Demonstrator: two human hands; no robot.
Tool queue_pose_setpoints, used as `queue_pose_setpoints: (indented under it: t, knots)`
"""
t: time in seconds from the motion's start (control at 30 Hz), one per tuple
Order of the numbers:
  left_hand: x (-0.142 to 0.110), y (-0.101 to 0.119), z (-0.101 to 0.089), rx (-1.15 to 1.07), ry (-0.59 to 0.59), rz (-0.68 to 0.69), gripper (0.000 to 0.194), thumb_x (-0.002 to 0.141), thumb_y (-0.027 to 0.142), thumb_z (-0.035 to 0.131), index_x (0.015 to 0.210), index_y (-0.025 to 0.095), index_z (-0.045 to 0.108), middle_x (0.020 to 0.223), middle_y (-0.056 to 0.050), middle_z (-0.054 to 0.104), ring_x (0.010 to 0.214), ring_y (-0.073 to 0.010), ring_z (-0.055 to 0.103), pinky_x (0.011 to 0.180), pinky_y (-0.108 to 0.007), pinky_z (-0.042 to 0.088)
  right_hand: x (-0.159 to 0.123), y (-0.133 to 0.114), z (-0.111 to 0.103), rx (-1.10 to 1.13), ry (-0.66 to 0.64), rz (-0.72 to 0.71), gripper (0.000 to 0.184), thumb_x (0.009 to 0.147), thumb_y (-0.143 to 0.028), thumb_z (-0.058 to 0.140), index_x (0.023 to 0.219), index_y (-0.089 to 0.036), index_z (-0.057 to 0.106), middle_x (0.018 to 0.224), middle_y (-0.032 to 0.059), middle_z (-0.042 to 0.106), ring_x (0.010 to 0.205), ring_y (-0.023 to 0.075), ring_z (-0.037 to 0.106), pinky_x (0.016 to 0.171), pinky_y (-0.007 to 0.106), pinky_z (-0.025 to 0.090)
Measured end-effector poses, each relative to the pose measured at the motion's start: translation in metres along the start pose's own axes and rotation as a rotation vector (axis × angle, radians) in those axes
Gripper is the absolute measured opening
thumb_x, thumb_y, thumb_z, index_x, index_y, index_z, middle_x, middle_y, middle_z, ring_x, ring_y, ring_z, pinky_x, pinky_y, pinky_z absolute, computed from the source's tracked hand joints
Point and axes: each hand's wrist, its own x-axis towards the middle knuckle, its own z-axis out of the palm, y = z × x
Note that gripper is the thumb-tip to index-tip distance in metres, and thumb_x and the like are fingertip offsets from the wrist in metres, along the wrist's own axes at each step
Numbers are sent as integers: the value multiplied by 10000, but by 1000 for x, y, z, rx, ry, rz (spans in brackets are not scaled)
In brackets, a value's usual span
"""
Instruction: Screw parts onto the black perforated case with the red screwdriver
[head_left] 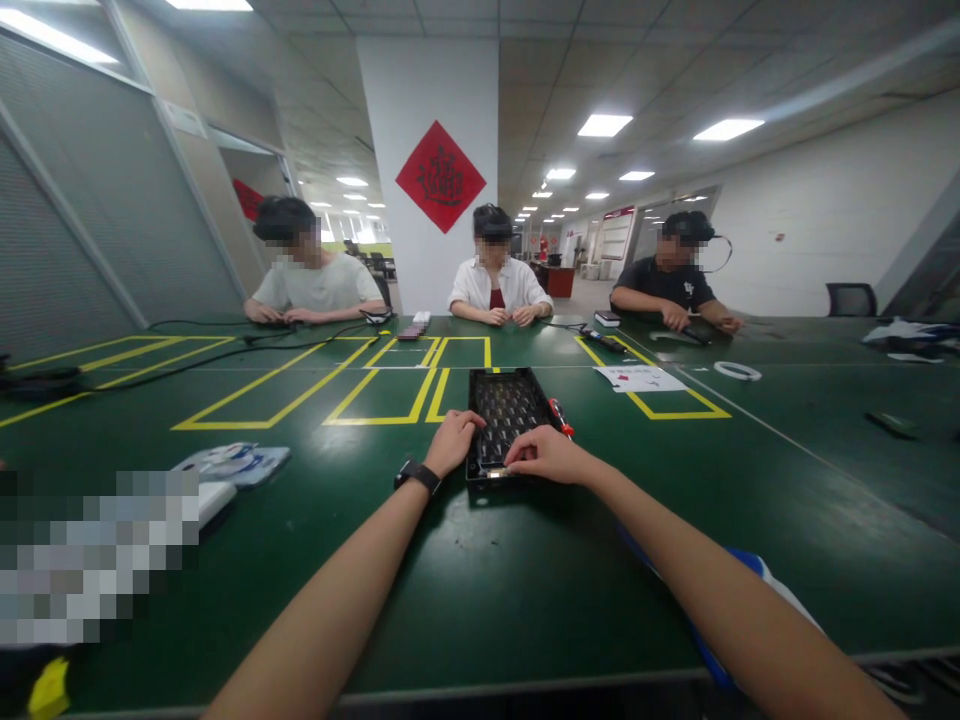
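Observation:
A black keyboard-like tray [507, 405] lies lengthwise on the green table [465, 590] in front of me. My left hand [452, 441], with a black watch on the wrist, rests curled against the tray's near left edge. My right hand [544, 455] lies over the tray's near right corner with fingers pressed together on its near end; whether it pinches something small I cannot make out. A red-handled tool [560, 416] lies along the tray's right side, just beyond my right hand.
Three people sit across the table, hands on small items. Yellow tape rectangles [360, 385] mark the table's middle. A paper sheet [639, 378] and a white ring [737, 371] lie right; packets [236, 463] lie left; black cables [187, 368] run far left.

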Motion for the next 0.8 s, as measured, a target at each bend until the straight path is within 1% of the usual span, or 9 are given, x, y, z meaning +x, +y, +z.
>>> queue_pose_setpoints:
  t: [0.23,0.37,0.5,0.6,0.73,0.8]
  knots:
    - [-1,-2,1,12,39,-33,304,791,166,359,987,173,591,959,-55,571,939,-177,498,888,-323,380,-1,-1,2,-21,-13,-22,335,706,-437,616,839,-140,693,591,1,563,528,76,435,489,191,303]
    - [0,-4,2,17,36,-29,290,788,176,361,945,171,605,947,-55,573,950,-177,501,897,-320,379,-1,2,4,-10,20,-24,360,686,-447,634,862,-137,687,604,0,567,520,75,418,486,194,295]
    - [0,-5,1,26,21,-8,293,787,184,356,919,180,618,941,-47,582,942,-173,507,887,-314,386,-2,-1,3,-90,40,-82,297,717,-416,617,820,-149,699,675,18,608,567,83,444,537,201,311]
    - [2,-5,1,31,12,7,300,777,178,355,907,179,626,937,-44,594,943,-173,509,879,-308,388,-3,-4,2,-152,47,-120,254,741,-381,603,829,-164,702,706,22,624,600,90,461,573,205,320]
    - [3,-6,1,20,19,25,297,767,179,360,876,179,636,923,-40,608,936,-174,514,865,-302,394,-3,-7,4,-217,79,-133,214,757,-345,593,836,-178,702,751,26,638,636,96,480,609,210,328]
    - [2,-6,1,19,25,17,292,765,185,368,873,178,639,925,-40,609,927,-174,518,860,-303,398,-2,-6,6,-210,89,-129,213,758,-342,593,836,-176,701,752,29,639,638,98,484,609,211,331]
